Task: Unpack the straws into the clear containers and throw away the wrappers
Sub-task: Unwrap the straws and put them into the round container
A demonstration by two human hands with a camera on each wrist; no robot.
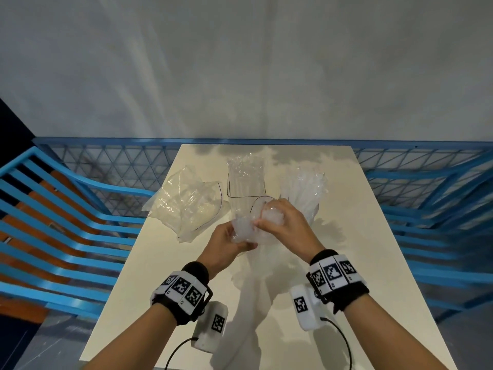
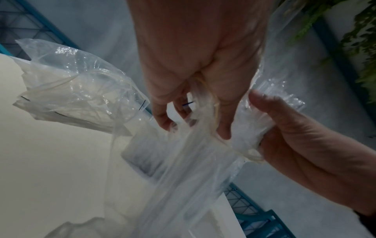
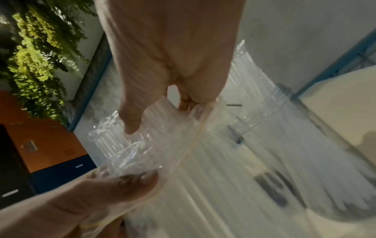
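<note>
Over the middle of the cream table (image 1: 165, 276), both hands hold one bundle of clear straws (image 1: 244, 229) still in its thin plastic wrapper (image 2: 183, 185). My left hand (image 1: 241, 240) grips the bundle from below. My right hand (image 1: 266, 218) pinches its upper end, with a thin yellowish band (image 3: 195, 140) running across the plastic there. The wrapper's loose tail hangs down toward the table. Behind the hands stand two clear containers, one in the centre (image 1: 245, 182) and one to the right (image 1: 302, 193), both with straws standing in them.
A heap of crumpled clear wrappers (image 1: 184, 201) lies at the table's back left. Blue metal railings (image 1: 66, 209) surround the table on the left, back and right. A grey wall rises behind. Bare tabletop shows in front of the hands.
</note>
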